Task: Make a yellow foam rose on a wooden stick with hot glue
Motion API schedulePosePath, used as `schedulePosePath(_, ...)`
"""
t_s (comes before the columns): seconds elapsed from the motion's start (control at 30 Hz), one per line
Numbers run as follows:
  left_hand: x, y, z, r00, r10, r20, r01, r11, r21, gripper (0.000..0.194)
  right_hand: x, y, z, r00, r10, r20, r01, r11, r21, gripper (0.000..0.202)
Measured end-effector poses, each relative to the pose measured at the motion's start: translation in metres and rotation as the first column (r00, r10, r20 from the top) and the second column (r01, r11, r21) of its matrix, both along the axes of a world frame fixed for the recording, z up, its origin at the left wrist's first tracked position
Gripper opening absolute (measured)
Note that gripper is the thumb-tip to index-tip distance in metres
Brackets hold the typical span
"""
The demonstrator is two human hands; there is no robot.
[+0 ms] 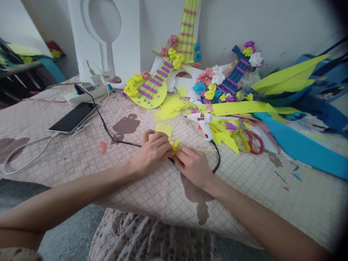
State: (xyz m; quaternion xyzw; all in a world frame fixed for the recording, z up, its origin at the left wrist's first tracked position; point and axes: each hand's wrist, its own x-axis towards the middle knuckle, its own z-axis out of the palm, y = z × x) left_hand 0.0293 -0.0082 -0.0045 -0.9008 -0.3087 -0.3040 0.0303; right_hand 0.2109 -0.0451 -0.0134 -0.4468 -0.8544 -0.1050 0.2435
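Observation:
Between my two hands, low over the table, is a small yellow paper flower (pixel 175 146) with crinkled petals. My left hand (pixel 154 150) pinches it from the left, fingers curled. From the right, my right hand (pixel 192 164) grips its lower side with closed fingers. A thin wooden stick (pixel 205 150) shows just beyond the right hand; whether it joins the flower is hidden. Just behind the left hand lies a yellow paper square (pixel 164 130). A white glue gun (pixel 204 123) rests on the table beyond my right hand, its black cord passing under my hands.
Red-and-yellow-handled scissors (pixel 248 140) lie right of the glue gun among paper scraps and blue crepe strips (pixel 304 145). Flower-trimmed paper guitars, one yellow (pixel 152 90) and one blue (pixel 231 81), lean at the back. A phone (pixel 73 117) and power strip (pixel 85 92) sit left.

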Motion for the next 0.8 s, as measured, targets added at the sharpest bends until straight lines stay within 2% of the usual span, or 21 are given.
schedulePosePath(0.23,0.000,-0.001,0.000,1.000,-0.001,0.017,0.001,1.000,-0.019,0.008,-0.001,-0.002,0.000,0.994,0.089,0.060,-0.088,0.996,-0.028,0.024)
schedulePosePath(0.33,-0.001,0.000,-0.001,1.000,0.002,0.023,-0.001,1.000,-0.022,0.008,0.006,-0.002,0.004,0.995,0.087,-0.039,-0.089,0.994,-0.065,0.025)
schedulePosePath(0.47,-0.001,0.000,0.000,1.000,-0.003,0.025,0.003,1.000,-0.026,0.009,0.016,0.002,0.011,0.986,0.022,-0.167,-0.027,0.999,-0.024,0.017)
schedulePosePath(0.6,-0.001,-0.001,0.001,1.000,-0.009,0.018,0.009,0.999,-0.036,0.010,0.014,0.006,0.012,0.991,0.047,-0.125,-0.053,0.997,-0.049,0.010)
schedulePosePath(0.8,-0.001,-0.001,0.001,1.000,-0.010,0.011,0.010,0.999,-0.040,0.010,0.010,0.009,0.006,0.994,0.066,-0.085,-0.074,0.993,-0.090,0.014)
